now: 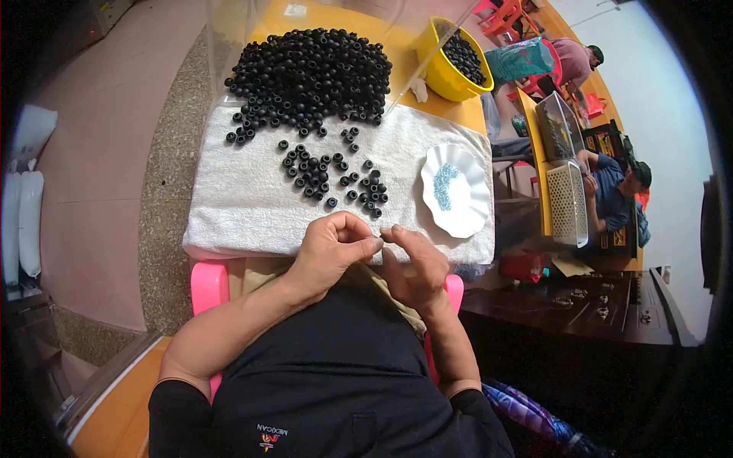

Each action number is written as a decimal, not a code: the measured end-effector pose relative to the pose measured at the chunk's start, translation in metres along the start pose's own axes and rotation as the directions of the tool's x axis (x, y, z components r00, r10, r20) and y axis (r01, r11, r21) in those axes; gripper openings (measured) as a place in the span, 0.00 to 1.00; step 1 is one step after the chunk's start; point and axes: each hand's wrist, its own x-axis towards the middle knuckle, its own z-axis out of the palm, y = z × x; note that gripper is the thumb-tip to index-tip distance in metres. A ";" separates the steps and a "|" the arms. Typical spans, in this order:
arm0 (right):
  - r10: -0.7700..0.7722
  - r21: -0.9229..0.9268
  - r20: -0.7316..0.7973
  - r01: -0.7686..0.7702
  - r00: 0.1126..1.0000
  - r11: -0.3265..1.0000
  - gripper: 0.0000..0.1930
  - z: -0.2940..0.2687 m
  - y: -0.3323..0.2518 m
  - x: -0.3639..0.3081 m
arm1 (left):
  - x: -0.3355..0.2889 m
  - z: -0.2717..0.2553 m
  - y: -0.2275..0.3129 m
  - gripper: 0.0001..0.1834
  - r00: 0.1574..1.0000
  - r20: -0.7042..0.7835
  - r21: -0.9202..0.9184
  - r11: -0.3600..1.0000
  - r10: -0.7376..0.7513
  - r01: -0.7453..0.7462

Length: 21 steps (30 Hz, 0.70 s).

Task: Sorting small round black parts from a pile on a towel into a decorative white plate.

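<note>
My left hand (333, 248) and my right hand (413, 262) meet just over the front edge of a white towel (252, 221). Thumb and fingers of the left are pinched together, and the right's fingertips close in beside them. Whatever sits between the fingertips is too small to make out. Beyond them lies a loose scatter of black round beads (311, 172) with holes. Farther back is a large heap of the same beads (313, 76). Right of the hands, a white scalloped dish (466, 216) holds small pale-blue bits (445, 185).
A yellow basket (458, 89) of black beads stands at the back right of the yellow table (450, 113). Clear panels rise around the heap. Pink chair arms (209, 286) flank me. At right, people sit by a table with a white perforated basket (566, 204).
</note>
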 end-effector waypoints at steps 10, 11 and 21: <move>-0.141 -0.095 -0.089 0.132 0.986 0.987 0.26 0.010 0.010 -0.003 | 0.000 0.001 0.000 0.09 0.999 -0.019 -0.020 0.999 0.031 -0.032; -0.148 -0.088 -0.092 0.140 0.985 0.986 0.26 0.009 0.008 -0.002 | 0.000 0.002 -0.001 0.09 0.999 -0.013 -0.019 0.999 0.046 -0.046; -0.223 -0.036 -0.092 0.220 0.971 0.975 0.21 0.005 -0.001 0.004 | -0.006 0.004 0.005 0.09 0.996 0.046 0.001 0.997 0.081 -0.081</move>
